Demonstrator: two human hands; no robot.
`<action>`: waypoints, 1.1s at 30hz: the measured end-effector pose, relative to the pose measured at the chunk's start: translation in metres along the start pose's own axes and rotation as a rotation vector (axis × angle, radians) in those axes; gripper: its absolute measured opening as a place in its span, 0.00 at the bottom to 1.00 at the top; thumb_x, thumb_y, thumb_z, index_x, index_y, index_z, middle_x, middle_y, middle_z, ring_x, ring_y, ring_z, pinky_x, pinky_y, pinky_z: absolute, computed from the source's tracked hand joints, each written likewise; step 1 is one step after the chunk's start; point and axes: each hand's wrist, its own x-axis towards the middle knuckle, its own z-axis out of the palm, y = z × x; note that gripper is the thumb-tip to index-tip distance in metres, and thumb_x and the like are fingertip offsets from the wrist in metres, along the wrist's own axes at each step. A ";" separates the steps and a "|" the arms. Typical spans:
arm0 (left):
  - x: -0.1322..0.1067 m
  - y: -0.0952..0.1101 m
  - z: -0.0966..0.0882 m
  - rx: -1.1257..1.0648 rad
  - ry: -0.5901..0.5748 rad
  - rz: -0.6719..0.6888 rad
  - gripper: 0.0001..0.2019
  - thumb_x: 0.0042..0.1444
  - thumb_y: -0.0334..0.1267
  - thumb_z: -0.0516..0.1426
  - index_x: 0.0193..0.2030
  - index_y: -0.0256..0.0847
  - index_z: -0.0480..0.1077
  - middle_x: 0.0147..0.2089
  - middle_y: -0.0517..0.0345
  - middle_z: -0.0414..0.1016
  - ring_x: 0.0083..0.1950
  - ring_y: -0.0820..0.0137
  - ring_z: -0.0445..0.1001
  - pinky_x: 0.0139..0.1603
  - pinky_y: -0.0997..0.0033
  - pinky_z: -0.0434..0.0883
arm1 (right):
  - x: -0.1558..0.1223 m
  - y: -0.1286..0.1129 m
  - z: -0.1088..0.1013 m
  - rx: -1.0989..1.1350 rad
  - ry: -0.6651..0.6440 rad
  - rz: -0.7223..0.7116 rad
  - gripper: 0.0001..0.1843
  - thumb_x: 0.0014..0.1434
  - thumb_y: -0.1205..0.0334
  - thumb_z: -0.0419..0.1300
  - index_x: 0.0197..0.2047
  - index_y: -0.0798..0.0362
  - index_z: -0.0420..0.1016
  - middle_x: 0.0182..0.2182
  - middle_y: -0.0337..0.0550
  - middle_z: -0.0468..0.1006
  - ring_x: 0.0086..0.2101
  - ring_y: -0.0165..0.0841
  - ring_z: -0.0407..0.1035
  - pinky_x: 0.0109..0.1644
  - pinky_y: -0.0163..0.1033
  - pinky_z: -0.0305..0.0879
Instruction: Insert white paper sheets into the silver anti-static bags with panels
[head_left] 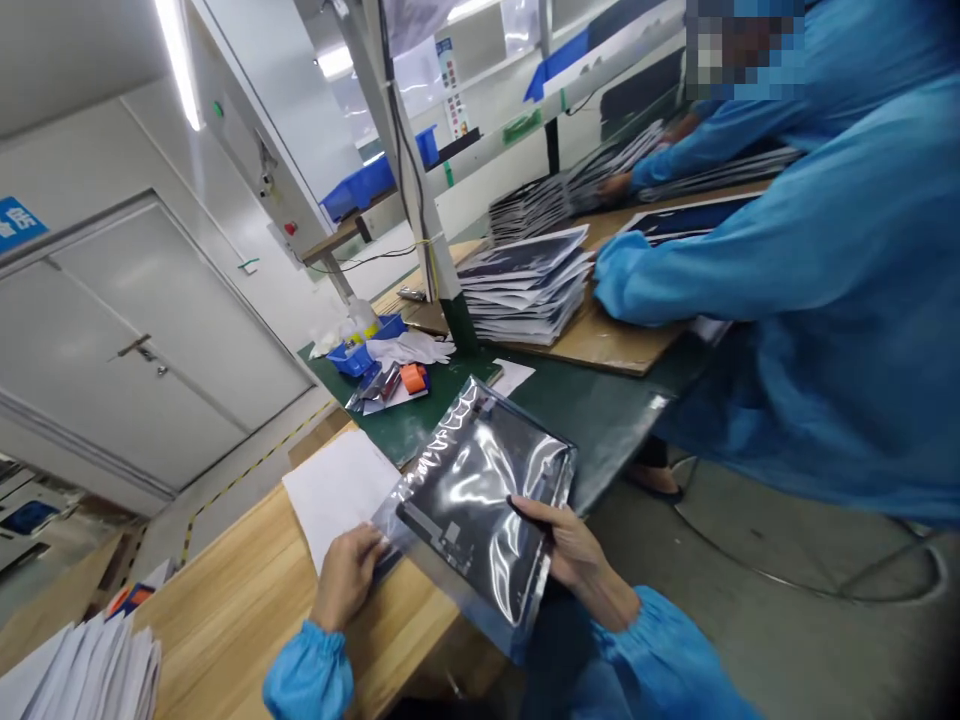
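Observation:
A clear plastic bag (420, 490) with a flat dark panel (480, 480) inside is held tilted over the front edge of the wooden table. On its right edge, my right hand (581, 560) is closed, thumb on top of the film and fingers underneath. My left hand (346, 575) pinches the bag's left lower side, its fingertips partly hidden. Glare streaks the plastic, and a small pale label shows on the panel. A white sheet of paper (341, 490) lies on the table just behind my left hand.
White papers (90, 665) are stacked at the lower left of the wooden table (232, 590). On the green bench (607, 420) are blue bins (351, 358), an orange tape roll (412, 378) and stacked sheets (525, 290). A co-worker in blue (817, 270) handles sheets at the right.

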 end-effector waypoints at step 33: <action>-0.171 -0.046 -0.003 0.207 0.186 -0.564 0.13 0.59 0.38 0.51 0.36 0.41 0.77 0.38 0.51 0.81 0.41 0.61 0.77 0.45 0.62 0.73 | -0.062 0.061 0.025 -0.450 -0.031 0.431 0.25 0.33 0.59 0.76 0.37 0.56 0.77 0.28 0.45 0.81 0.30 0.44 0.77 0.34 0.44 0.75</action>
